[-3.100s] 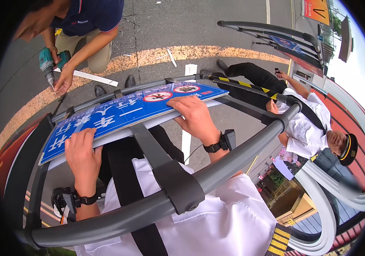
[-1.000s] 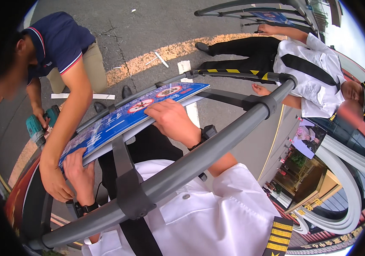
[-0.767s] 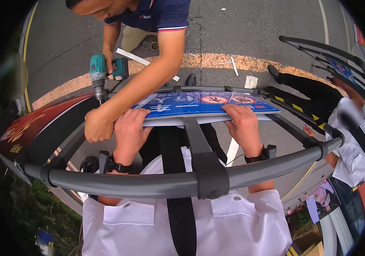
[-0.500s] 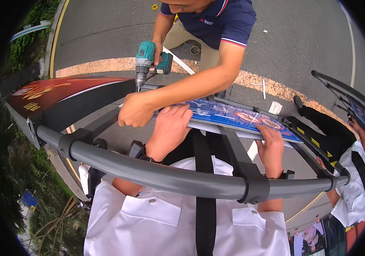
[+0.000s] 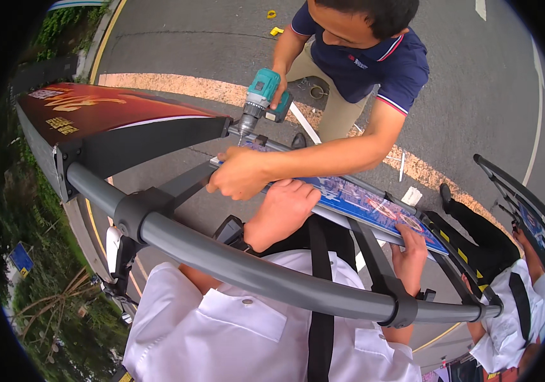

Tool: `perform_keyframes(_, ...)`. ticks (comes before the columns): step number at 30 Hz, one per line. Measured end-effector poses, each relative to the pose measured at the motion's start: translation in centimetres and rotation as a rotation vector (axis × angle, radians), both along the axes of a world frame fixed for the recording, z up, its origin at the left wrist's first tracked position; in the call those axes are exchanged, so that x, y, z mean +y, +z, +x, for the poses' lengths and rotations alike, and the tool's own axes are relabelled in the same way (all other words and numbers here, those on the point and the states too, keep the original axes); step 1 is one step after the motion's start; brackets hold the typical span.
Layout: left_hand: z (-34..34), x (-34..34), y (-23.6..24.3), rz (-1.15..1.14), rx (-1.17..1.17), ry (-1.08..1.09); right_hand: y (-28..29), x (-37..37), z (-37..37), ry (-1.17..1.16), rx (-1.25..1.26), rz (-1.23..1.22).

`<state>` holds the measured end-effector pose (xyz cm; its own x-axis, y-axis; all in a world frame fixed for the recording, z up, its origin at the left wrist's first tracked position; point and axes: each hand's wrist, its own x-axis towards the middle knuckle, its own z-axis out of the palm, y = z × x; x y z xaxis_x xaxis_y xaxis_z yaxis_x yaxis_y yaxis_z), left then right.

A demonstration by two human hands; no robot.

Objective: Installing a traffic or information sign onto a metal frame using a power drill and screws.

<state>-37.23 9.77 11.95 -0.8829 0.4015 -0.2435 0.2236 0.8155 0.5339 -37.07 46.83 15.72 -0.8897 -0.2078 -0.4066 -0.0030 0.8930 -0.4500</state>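
A long blue printed panel lies slantwise against a dark grey tubular frame. My left hand is closed on the panel's near edge, left of its middle, fingers over the top. Near the right end, my right hand grips the same edge with its fingertips on the printed face. Across from me a co-worker holds a teal cordless drill, bit pointing down at the panel's left end. The co-worker's other hand is at that end, beside my left hand. It hides part of the panel and the exact spot under the bit.
A curved red printed board is fixed to the frame's left end. The thick rail passes over my forearms. At the right, another person in a white shirt is beside a similar frame. White strips lie on the road.
The view has shifted, so the frame, drill and co-worker's upper body sit farther right. The panel's left end now shows beside the co-worker's hand. Both my hands keep their grip on the panel.
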Motion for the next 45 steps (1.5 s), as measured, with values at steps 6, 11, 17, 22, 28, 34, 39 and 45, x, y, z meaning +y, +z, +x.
perform_keyframes(6,0.2,0.3,-0.2,0.015,-0.004,0.017,-0.8,1.7,1.2,0.003,-0.008,0.013)
perform_keyframes(11,0.0,0.3,-0.4,0.027,0.004,0.027,-0.8,1.8,1.0,0.017,-0.021,0.028)
perform_keyframes(17,-0.4,0.5,-0.3,0.045,0.126,0.058,-0.5,1.4,0.5,0.016,-0.033,0.023)
perform_keyframes(22,-0.4,0.5,-0.1,0.02,0.106,0.045,-0.6,1.4,0.8,0.003,-0.012,0.025)
perform_keyframes(28,-0.6,0.5,0.1,-0.002,0.094,0.032,-0.8,1.3,0.8,-0.01,-0.024,0.016)
perform_keyframes(34,-0.6,0.5,0.3,-0.012,0.071,0.023,-0.6,1.2,0.4,0.007,-0.01,0.019)
perform_keyframes(39,-0.7,0.5,0.4,0.002,0.066,0.032,-0.8,1.4,0.7,-0.004,-0.024,0.018)
perform_keyframes(45,-0.7,0.4,0.5,-0.003,0.066,0.029,-0.8,1.4,0.8,-0.006,-0.035,0.018)
